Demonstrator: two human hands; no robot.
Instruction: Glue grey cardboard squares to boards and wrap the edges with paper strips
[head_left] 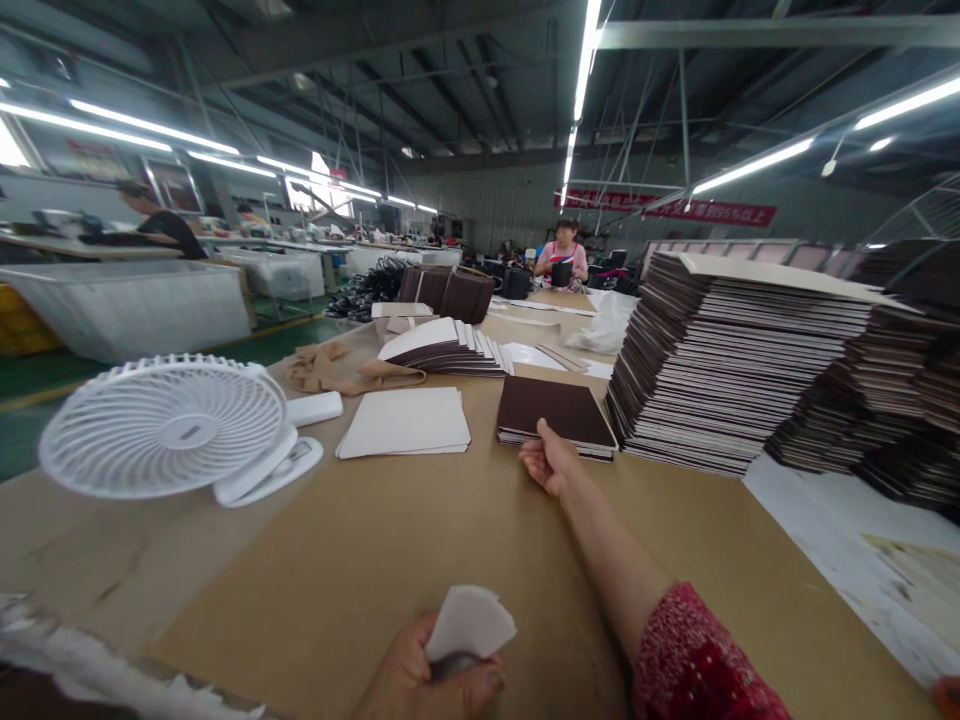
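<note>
My left hand (442, 670) is at the bottom of the view, closed around a folded white piece (469, 622) that looks like paper or cloth. A greyish part shows under that piece, too hidden to name. My right hand (551, 460) reaches forward to a low stack of dark brown boards (559, 408) with pale edges. Its thumb lies over the front edge of the top board, and its fingers curl just below. The board lies flat on the stack. Left of it, a few white sheets (405, 422) lie on the brown table covering (360, 550).
A tall stack of dark boards (742, 370) rises close to my right hand. A white fan (172, 430) stands at left. Behind are fanned-out boards (450, 345), tan cloth (337, 368) and dark brown pieces (446, 292). A co-worker (564, 255) is at the far end.
</note>
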